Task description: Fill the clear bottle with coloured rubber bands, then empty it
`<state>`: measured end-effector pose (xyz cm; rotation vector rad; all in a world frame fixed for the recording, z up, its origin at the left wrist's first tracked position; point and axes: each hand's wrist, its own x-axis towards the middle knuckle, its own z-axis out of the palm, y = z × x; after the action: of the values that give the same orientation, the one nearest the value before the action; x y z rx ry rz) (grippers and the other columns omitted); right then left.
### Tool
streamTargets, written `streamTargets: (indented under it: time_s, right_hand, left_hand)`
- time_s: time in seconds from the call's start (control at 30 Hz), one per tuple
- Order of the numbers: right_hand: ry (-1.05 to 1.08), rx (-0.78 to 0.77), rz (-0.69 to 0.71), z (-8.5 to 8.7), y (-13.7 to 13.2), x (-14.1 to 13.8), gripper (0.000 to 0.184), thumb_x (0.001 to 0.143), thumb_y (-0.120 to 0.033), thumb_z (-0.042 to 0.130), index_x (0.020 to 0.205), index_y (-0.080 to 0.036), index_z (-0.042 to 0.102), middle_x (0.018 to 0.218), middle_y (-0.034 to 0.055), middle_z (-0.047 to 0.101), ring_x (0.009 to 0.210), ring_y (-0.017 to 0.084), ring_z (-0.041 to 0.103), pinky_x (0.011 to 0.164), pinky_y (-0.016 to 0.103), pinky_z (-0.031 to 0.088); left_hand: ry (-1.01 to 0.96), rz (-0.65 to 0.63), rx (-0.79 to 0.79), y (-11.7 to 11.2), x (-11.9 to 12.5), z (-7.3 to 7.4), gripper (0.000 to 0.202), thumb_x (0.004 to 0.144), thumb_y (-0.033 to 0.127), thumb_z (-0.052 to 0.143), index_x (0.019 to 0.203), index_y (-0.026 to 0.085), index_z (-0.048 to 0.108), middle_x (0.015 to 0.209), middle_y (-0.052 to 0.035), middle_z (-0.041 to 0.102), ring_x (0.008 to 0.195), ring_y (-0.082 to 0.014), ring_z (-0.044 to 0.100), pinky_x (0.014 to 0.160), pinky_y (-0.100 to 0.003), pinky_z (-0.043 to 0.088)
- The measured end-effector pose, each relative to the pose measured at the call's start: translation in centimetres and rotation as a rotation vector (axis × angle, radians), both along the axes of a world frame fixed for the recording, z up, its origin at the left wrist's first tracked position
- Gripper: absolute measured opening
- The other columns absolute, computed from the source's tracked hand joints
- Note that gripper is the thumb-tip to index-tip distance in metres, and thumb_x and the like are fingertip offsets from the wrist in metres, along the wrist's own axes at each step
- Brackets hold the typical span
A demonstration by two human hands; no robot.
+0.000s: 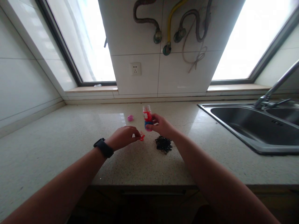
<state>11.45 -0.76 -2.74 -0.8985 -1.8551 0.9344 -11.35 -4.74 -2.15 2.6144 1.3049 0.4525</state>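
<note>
Near the middle of the counter (70, 149), well left of the sink (245, 124), the right hand (162, 126) wraps a small clear bottle (147, 115), upright, filled blue below and red above. The left hand (122, 137) pinches a red bit (142, 136) just beside it. A black heap (163, 144) lies loose; a pink piece (130, 118) sits behind. All pieces are too small to identify.

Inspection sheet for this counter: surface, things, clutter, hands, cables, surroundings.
Surface: speckled counter, glare patch near the middle.
Things: bottle with red and blue fill; red bands; black bands in a pile.
Clutter: pink cap, lying apart from the bottle.
Hands: left hand pinches red bands at the counter; right hand holds bottle.
Cables: nothing seen; hoses on the wall.
Surroundings: socket, sink, tap, two windows.
</note>
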Motion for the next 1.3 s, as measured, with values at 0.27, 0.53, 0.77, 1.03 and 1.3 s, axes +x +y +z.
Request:
streamTargets:
  time_s: [0.27, 0.53, 0.77, 1.03, 1.3]
  right_hand:
    - [-0.005, 0.017, -0.003, -0.3, 0.3, 0.1, 0.042, 0.073, -0.031, 0.076, 0.109, -0.017, 0.061, 0.102, 0.0075, 0.069, 0.085, 0.018, 0.063, 0.077, 0.035, 0.053]
    - [-0.015, 0.031, -0.005, 0.1, 0.2, 0.0, 0.041, 0.073, -0.031, 0.075, 0.108, -0.017, 0.062, 0.102, 0.0074, 0.069, 0.084, 0.018, 0.063, 0.078, 0.035, 0.053]
    - [-0.006, 0.044, -0.004, 0.5, 0.1, -0.1, 0.038, 0.074, -0.032, 0.075, 0.106, -0.017, 0.062, 0.100, 0.0066, 0.069, 0.083, 0.018, 0.063, 0.075, 0.034, 0.054]
    - [0.003, 0.020, 0.002, 0.5, 0.0, -0.1, 0.039, 0.074, -0.031, 0.075, 0.108, -0.017, 0.061, 0.102, 0.0076, 0.070, 0.084, 0.018, 0.065, 0.073, 0.033, 0.055]
    - [-0.002, 0.042, -0.006, 0.7, -0.1, 0.2, 0.037, 0.074, -0.032, 0.075, 0.105, -0.018, 0.062, 0.102, 0.0066, 0.070, 0.085, 0.019, 0.064, 0.074, 0.033, 0.054]
  left_hand:
    - [0.049, 0.051, -0.035, 0.1, 0.2, -0.8, 0.021, 0.086, 0.038, 0.060, 0.086, 0.022, 0.072, 0.084, -0.0030, 0.070, 0.070, -0.0153, 0.058, 0.063, -0.027, 0.038]
    - [-0.128, 0.077, -0.099, 0.4, 0.8, -1.6, 0.017, 0.081, 0.031, 0.060, 0.086, 0.020, 0.070, 0.081, -0.0030, 0.070, 0.065, -0.0135, 0.056, 0.060, -0.026, 0.039]
    - [-0.224, 0.223, -0.145, 0.3, 2.0, -2.5, 0.027, 0.084, 0.040, 0.057, 0.081, 0.017, 0.070, 0.077, -0.0051, 0.070, 0.065, -0.0147, 0.057, 0.059, -0.026, 0.038]
    - [-0.169, 0.258, -0.081, -0.2, 2.2, -2.4, 0.030, 0.086, 0.043, 0.055, 0.081, 0.019, 0.073, 0.076, -0.0053, 0.070, 0.065, -0.0155, 0.059, 0.061, -0.028, 0.039]
    - [-0.106, 0.198, -0.002, -0.3, 1.9, -2.5, 0.027, 0.086, 0.043, 0.058, 0.090, 0.023, 0.076, 0.082, -0.0052, 0.073, 0.069, -0.0169, 0.062, 0.068, -0.030, 0.044]
